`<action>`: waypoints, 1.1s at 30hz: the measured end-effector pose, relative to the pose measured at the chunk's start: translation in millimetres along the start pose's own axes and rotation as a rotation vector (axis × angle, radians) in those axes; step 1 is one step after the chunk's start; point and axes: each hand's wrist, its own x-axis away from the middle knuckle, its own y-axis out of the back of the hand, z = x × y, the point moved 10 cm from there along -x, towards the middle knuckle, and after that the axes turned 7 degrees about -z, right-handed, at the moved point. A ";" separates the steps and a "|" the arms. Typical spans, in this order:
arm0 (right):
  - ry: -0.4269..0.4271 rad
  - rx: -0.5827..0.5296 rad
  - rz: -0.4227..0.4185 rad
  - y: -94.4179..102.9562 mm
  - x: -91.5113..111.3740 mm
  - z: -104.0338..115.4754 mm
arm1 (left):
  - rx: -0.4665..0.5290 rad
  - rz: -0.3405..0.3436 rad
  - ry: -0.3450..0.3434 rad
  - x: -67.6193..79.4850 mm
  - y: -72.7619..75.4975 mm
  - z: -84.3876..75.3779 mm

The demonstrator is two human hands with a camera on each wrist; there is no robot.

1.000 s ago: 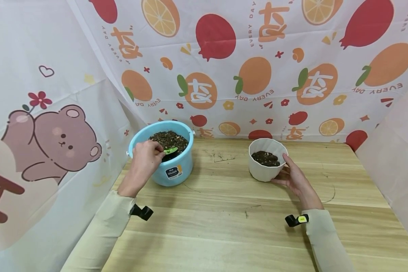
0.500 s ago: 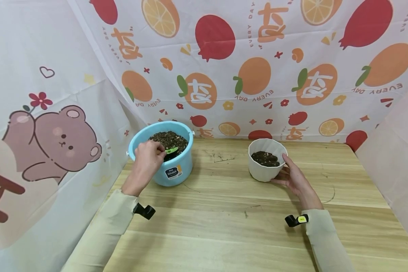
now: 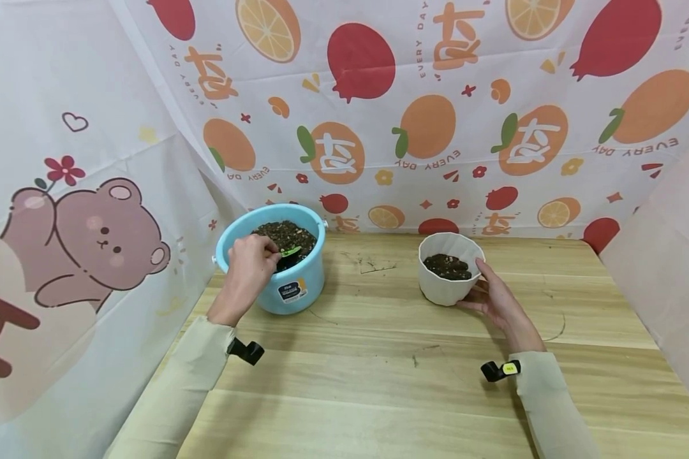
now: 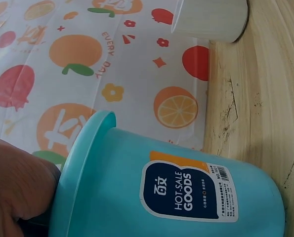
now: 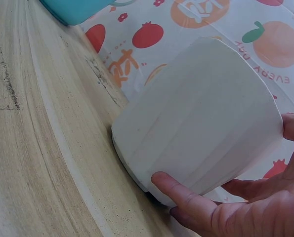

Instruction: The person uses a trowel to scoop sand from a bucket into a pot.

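Note:
My left hand [image 3: 248,264] reaches over the near rim of a light blue bucket [image 3: 314,277] and pinches a small green-and-black trowel [image 3: 289,252]. The trowel lies low against the dark potting soil [image 3: 281,233] inside; most of its handle is hidden by the fingers. In the left wrist view, only part of the hand [image 4: 18,190] shows beside the bucket's rim. On the right, my right hand [image 3: 496,298] holds a white ribbed flowerpot [image 3: 439,290] by its side, fingers spread between rim and base. Some soil [image 3: 448,267] lies in the pot, which appears slightly tilted.
Both containers stand on a light wooden table [image 3: 367,370], with bits of dirt [image 3: 373,264] scattered between them. A fruit-printed cloth [image 3: 373,146] hangs behind the table. To the left hangs a white cloth with a bear print [image 3: 109,236].
The left hand and trowel have shifted only very slightly in the bucket, and the green part of the trowel looks narrower. The right hand and flowerpot stay in place.

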 end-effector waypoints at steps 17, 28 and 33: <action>0.009 0.011 -0.010 0.0 1.5 -0.8 | 0.000 0.023 0.050 -8.3 -7.0 6.9; 0.004 0.012 -0.005 -1.0 2.0 0.6 | 0.003 0.032 0.081 -12.9 -9.8 8.0; 0.006 0.027 -0.015 -0.2 1.8 1.0 | 0.003 0.031 0.070 -14.4 -11.2 6.0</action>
